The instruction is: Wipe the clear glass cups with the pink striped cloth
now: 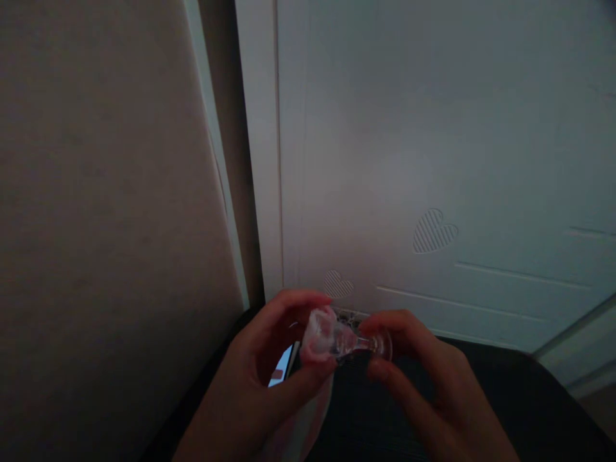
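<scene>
Both my hands hold a small clear glass object [344, 340], shaped like a tiny stemmed glass lying on its side. My left hand [269, 378] pinches its wider end, where a bit of pale cloth or tissue [318, 335] is pressed in and around it. My right hand [423, 372] grips the round foot at the narrow end with thumb and fingers. The pale cloth hangs down below my left hand. The light is dim.
A white cabinet door [433, 160] with two striped heart shapes stands right behind the hands. A beige padded panel [106, 192] fills the left side. A dark surface [505, 398] lies under the hands, with a lit phone screen [283, 369] partly hidden behind my left hand.
</scene>
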Demonstrator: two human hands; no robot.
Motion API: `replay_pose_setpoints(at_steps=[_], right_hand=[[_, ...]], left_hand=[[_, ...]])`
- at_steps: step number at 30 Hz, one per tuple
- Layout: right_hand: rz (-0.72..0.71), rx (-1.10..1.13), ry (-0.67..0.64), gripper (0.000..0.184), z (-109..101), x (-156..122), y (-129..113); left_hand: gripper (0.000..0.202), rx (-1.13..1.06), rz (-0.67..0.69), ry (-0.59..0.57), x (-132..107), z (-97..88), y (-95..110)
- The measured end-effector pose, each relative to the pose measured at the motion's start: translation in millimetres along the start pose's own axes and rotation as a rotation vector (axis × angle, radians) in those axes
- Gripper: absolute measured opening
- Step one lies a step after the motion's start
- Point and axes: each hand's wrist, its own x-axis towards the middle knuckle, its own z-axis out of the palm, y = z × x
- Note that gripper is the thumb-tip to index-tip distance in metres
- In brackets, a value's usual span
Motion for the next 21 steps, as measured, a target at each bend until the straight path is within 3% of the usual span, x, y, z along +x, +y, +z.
replay_pose_setpoints(at_steps=[13,21], right_hand=[[-0.017,0.006,0.052,0.019,0.7,-0.8,4.2],[-0.046,-0.007,0.087,0.019,-0.3,2.5,3.1]], left_hand=[[0.028,0.083,-0.021,-0.003,-1.2,2.0,1.2],[0.028,0.278,0.005,-0.012,5.1,-8.3,-9.1]])
